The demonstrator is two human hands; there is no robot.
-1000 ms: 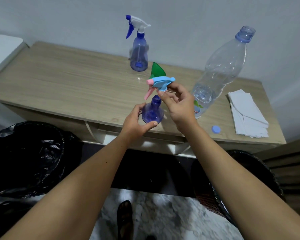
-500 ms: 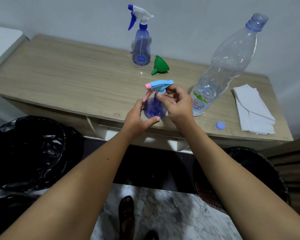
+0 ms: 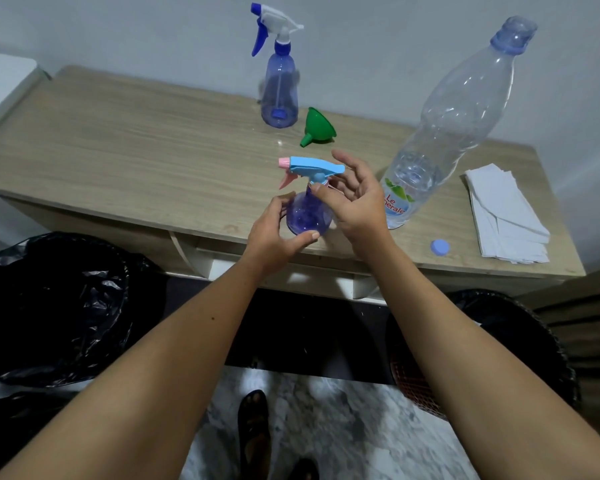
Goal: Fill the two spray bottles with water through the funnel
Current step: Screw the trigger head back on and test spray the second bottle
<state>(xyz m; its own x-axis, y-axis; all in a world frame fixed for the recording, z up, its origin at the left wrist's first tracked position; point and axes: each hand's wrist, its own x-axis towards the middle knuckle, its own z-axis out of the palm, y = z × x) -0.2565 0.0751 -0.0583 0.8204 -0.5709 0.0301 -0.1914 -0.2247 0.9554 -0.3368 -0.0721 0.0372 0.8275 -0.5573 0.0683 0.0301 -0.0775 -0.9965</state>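
A small purple spray bottle with a light blue and pink trigger head stands near the table's front edge. My left hand wraps its round body. At the bottle's neck my right hand has its thumb touching the collar while the other fingers are spread. A taller blue spray bottle with a white and blue head stands at the back. The green funnel lies on its side between the two bottles. A large clear water bottle, uncapped and mostly empty, stands to the right.
A blue cap lies near the front edge of the wooden table. A stack of white napkins sits at the right end. Black bin bags stand under the table on the left, a dark basket on the right.
The spray head came down from above the bottle onto its neck. My right hand's fingers have spread away from the head. The view shifted, so the funnel shows clear behind the bottle.
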